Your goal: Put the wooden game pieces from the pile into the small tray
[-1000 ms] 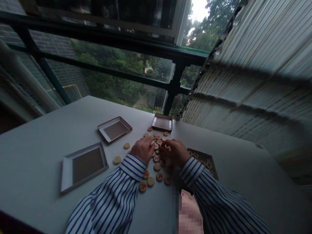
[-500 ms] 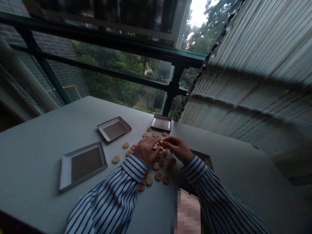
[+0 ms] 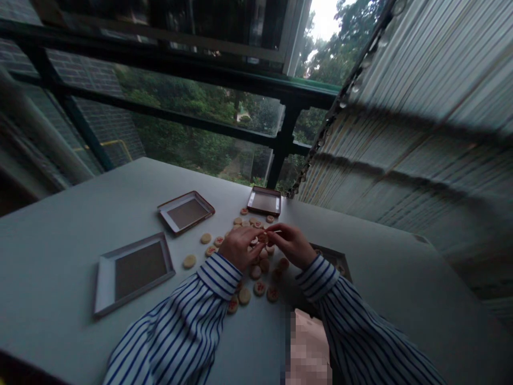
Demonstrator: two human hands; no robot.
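Round wooden pieces [image 3: 259, 288], several with red characters, lie scattered around both hands on the white table. Above the middle of the pile, my left hand [image 3: 240, 247] and my right hand [image 3: 291, 245] meet at the fingertips around one round piece [image 3: 263, 238]. The right thumb and forefinger are closed on its right side, and the left fingers are closed on its left side. Other pieces beneath the left hand are partly hidden.
Shallow open trays stand on the white table [image 3: 60, 240]: a large one [image 3: 140, 269] at left, a smaller one [image 3: 188, 213] behind it, another [image 3: 264, 202] at the back. A dark tray [image 3: 334, 259] lies partly behind the right wrist. A pale, pixelated object [image 3: 308, 345] is in front.
The piece between my fingertips has turned, now showing more of its face. Both hands remain almost in place; the view has shifted slightly.
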